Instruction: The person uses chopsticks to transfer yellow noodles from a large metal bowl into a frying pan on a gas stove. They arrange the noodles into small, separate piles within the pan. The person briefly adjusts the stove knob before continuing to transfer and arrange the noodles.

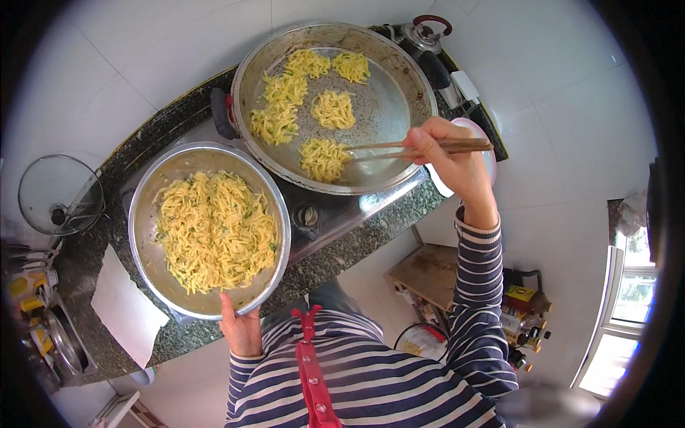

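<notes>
My right hand point(449, 158) holds a pair of wooden chopsticks point(465, 144) over a wide metal pan point(385, 117). Their tips touch a clump of battered shreds point(322, 159) near the pan's lower edge. Several more clumps lie in the pan, some touching along its left side, one point(333, 109) apart near the middle. My left hand point(241, 323) grips the near rim of a steel bowl point(136, 235), thumb over the edge. The bowl holds a large heap of yellowish shreds with green bits point(217, 232).
A stove knob point(307, 216) sits between bowl and pan. At left are a glass lid point(61, 195), a white sheet point(128, 307) and a metal pan point(67, 337). A kettle point(423, 35) stands behind the big pan; a pink-rimmed plate point(489, 166) lies right, partly behind my right hand.
</notes>
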A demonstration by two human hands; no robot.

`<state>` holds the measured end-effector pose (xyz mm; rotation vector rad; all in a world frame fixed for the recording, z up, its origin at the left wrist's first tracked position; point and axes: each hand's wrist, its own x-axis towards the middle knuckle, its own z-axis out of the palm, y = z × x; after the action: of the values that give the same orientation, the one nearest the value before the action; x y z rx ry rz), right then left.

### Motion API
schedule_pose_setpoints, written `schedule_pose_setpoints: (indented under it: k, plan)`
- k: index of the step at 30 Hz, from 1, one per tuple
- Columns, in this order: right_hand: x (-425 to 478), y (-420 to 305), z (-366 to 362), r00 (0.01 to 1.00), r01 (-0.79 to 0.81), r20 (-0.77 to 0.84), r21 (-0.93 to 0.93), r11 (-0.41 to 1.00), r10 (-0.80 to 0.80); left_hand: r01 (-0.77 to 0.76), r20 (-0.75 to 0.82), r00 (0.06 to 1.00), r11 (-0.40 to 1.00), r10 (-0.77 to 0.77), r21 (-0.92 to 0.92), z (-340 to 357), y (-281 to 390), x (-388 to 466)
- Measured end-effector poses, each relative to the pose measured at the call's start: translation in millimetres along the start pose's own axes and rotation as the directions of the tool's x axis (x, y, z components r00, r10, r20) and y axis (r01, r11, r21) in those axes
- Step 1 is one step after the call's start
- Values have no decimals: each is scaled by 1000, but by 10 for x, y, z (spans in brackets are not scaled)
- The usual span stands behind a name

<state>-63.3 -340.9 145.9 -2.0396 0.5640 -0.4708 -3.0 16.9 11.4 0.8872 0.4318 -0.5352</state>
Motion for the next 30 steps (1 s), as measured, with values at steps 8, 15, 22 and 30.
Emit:
schedule_pose_setpoints:
  k: [8,15,22,30]
  plan:
    - [-15,1,279,996,93,1,-156,983,-94,35,10,999,999,-35,-6,-37,-3,15]
    - [391,-66,72,984,126,-134,48,991,-119,3,-36,999,1000,-3,-3,-8,15,2]
    - [1411,501,19,952,161,-249,-85,983,-178,40,-9,999,999,-40,-28,-22,-10,6]
    - [1418,718,-44,960,36,-278,30,999,-26,12,-36,999,1000,-12,6,0,-23,-3]
